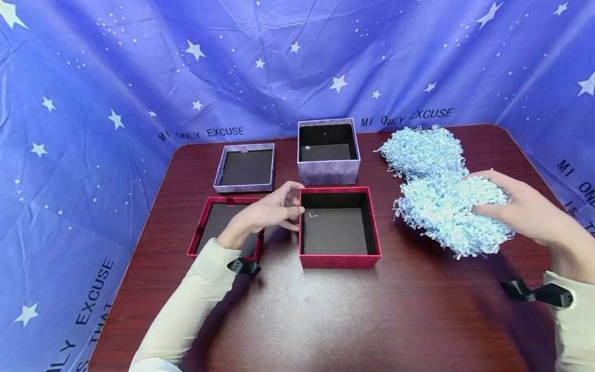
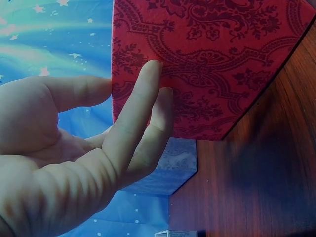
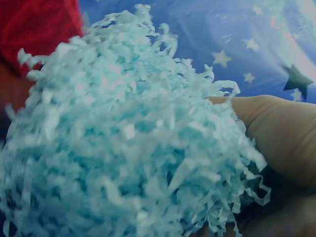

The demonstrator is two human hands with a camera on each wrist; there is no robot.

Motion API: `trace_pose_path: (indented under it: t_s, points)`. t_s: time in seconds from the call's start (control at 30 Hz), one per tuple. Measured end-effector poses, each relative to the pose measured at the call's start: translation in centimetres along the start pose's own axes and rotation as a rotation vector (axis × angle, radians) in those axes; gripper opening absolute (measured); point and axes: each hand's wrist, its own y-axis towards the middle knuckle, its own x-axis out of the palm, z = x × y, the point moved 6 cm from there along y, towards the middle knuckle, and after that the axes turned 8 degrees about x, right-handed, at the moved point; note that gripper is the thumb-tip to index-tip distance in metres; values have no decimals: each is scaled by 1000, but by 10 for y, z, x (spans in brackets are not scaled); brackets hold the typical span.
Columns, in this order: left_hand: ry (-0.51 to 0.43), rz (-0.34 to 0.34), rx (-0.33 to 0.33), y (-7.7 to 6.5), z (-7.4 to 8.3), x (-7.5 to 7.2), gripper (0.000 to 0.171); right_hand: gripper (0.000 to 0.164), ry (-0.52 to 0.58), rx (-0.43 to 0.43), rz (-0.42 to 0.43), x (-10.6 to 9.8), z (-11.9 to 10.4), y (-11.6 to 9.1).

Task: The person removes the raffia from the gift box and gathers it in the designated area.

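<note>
My right hand point(image 1: 530, 212) grips a big clump of pale blue shredded paper point(image 1: 451, 222), lifted over the right side of the table. In the right wrist view the shredded paper point(image 3: 128, 143) covers most of the fingers, leaving part of the hand in sight. The left hand point(image 1: 271, 211) is at the left wall of a red box point(image 1: 341, 262), which has a black inside with one small paper strand in it. Seen from the left wrist, the thumb meets the edge of the patterned red box point(image 2: 212, 69), and extended fingers lie along its side.
Behind the held clump lies another heap of shredded paper point(image 1: 420, 150). A purple box point(image 1: 329, 173) stands behind the red one, a paper scrap inside. To the left are a shallow purple lid point(image 1: 244, 168) and a red lid point(image 1: 216, 232), partly under the left arm. Starry blue cloth point(image 1: 279, 82) surrounds the table.
</note>
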Motion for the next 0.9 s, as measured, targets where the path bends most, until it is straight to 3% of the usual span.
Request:
trace_pose_path:
  t_s: [0.13, 0.37, 0.6, 0.9]
  points:
    - [1, -1, 7, 0, 0, 0, 55, 55, -57, 1, -50, 12, 11, 6]
    - [7, 4, 7, -2, 1, -1, 54, 59, -188, -82, -88, 33, 15, 13]
    - [12, -2, 8, -2, 2, 0, 54, 66, -286, 30, -236, 51, 22, 14]
    - [-7, -4, -5, 0, 0, 0, 54, 71, -303, 56, -270, 50, 22, 11]
